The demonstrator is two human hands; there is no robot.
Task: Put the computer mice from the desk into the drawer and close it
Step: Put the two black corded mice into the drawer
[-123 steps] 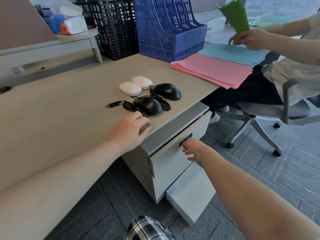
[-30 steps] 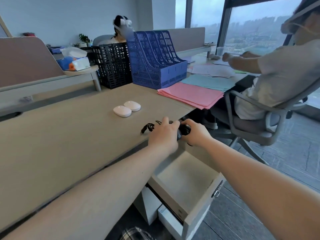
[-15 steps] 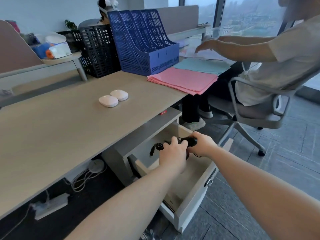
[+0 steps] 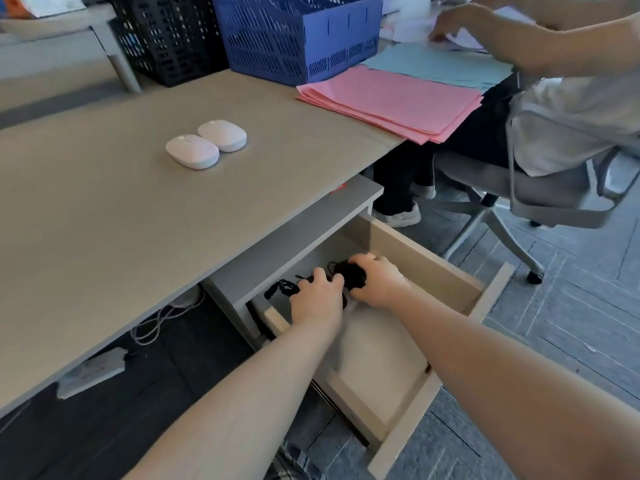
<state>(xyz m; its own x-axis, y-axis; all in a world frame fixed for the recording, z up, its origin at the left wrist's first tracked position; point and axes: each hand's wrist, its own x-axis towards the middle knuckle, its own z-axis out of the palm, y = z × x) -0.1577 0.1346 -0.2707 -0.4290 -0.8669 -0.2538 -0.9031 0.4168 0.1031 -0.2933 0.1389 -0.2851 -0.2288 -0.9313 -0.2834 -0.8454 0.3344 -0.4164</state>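
My right hand (image 4: 375, 284) cups a black mouse (image 4: 351, 274) deep in the open drawer (image 4: 446, 275); my left hand (image 4: 317, 299) closes over another I can't see, its cord (image 4: 282, 288) trailing leftward. Light, hard, smooth shells: I'd pinch the sides. Two white mice (image 4: 192, 151) wait on the desk (image 4: 104, 209), long axes slanting right and nearer.
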